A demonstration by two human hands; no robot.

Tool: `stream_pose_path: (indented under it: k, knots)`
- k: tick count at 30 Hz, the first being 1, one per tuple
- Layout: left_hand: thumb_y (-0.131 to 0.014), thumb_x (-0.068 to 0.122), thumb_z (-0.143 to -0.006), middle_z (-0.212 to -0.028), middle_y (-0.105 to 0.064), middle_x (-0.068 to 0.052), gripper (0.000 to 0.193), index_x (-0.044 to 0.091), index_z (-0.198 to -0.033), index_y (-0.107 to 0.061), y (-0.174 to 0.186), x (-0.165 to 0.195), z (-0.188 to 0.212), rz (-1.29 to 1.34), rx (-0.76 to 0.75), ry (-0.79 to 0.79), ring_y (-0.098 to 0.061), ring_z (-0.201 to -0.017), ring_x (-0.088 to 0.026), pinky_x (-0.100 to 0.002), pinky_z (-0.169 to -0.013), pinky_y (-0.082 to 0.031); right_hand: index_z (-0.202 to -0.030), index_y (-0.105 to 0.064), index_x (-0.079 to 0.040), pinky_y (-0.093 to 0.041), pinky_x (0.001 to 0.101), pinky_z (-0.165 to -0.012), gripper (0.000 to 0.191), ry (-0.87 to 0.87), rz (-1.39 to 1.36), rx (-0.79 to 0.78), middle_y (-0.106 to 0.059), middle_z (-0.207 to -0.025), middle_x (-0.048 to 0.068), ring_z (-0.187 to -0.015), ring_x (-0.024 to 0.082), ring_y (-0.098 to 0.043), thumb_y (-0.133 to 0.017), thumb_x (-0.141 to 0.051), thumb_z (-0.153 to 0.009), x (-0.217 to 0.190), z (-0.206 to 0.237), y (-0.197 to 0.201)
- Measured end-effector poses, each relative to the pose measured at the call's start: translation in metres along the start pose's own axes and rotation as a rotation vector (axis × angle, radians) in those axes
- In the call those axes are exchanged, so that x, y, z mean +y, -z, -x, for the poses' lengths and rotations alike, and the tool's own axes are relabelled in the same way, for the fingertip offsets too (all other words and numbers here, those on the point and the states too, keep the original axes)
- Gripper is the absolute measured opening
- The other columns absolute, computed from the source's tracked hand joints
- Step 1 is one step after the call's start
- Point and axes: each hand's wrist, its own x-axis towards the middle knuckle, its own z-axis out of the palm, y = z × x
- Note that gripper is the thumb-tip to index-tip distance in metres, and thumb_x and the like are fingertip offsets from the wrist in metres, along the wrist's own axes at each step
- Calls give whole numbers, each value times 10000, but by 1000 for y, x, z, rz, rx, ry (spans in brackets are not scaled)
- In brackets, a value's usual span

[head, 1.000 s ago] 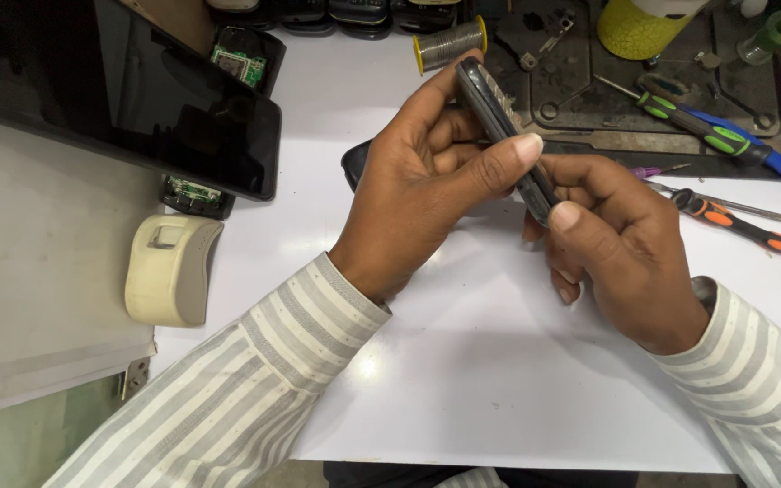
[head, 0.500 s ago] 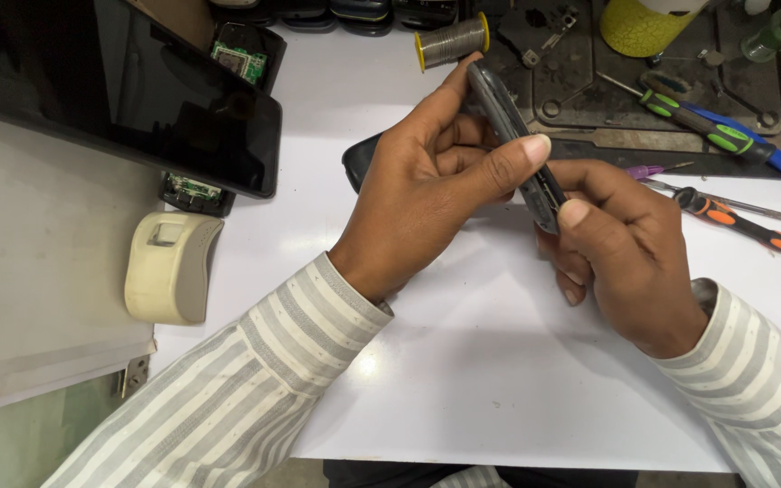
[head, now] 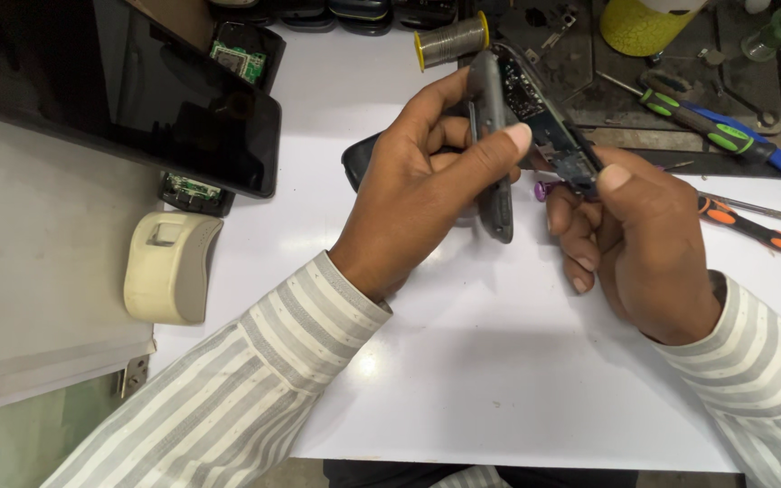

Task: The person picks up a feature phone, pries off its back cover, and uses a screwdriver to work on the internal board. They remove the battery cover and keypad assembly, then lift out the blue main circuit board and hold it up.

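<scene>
Your left hand [head: 418, 181] has its fingers wrapped round a grey phone shell [head: 492, 136], thumb pressed along its edge, holding it upright above the white table [head: 463, 361]. Your right hand [head: 635, 239] pinches the phone's inner body with its circuit board [head: 544, 108], thumb on top near the lower end, tilted away from the shell so the two halves gape apart at the top. You appear to be midway through splitting the casing; separating them fully calls for a slow, even pull, minding any clip or ribbon at the bottom. Behind lie a solder spool [head: 452, 38], screwdrivers [head: 734, 136] and a dark tablet [head: 137, 99]; a cream device [head: 169, 267] sits to the left.
</scene>
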Motion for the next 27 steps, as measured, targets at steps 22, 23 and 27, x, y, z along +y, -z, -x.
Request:
stream_pose_path:
  k: [22,23,27]
  knots:
    - [-624,22,-1018,-872,-659,-86,155,-13,-1167,-601,36,22,-12,-604,334,-552,-638,-737,-158,-303,-657,-550,-1233,-641,68,-362,296,-431,629,9,-184,43,-578,-756,69,-538,118,-378,-302,-447,-1109,-12,-7,11]
    - [-636,13,-999,-861,-663,-93,188,-21,-1178,-589,40,24,-12,-700,360,-586,-641,-721,-174,-322,-656,-542,-1237,-644,61,-364,297,-440,622,11,-191,46,-582,-754,69,-544,119,-382,-312,-449,-1111,-11,-7,12]
    - [-664,22,-962,-810,-682,-102,282,-13,-1227,-576,58,24,-18,-957,444,-479,-680,-671,-211,-369,-668,-547,-1265,-653,25,-363,303,-463,610,-4,-180,71,-579,-763,60,-560,122,-389,-330,-467,-1102,-10,-6,12]
